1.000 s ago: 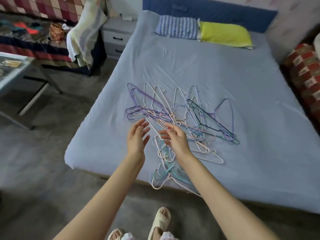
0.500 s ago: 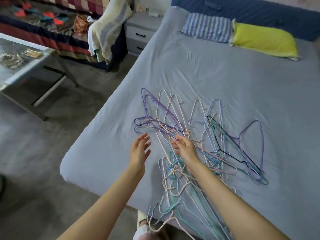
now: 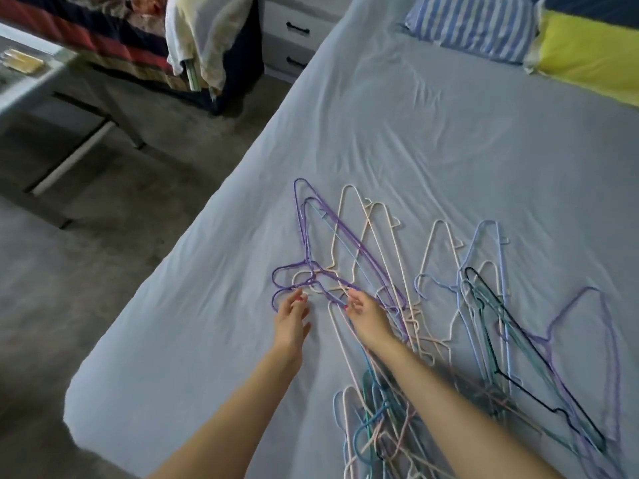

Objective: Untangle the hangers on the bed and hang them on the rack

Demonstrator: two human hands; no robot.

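Risk: hangers (image 3: 397, 340) are interlocked on the bed (image 3: 415, 133) w/ hooks crossed, so pulling 1 likely drags the rest off the near edge. Left hand (image 3: 292, 323) fingers loosely spread at a purple hook; right hand (image 3: 368, 316) fingers curled, grip unclear. 2 hands, 2 pillows (image 3: 518, 29); hangers approx 15+, can't count exactly.
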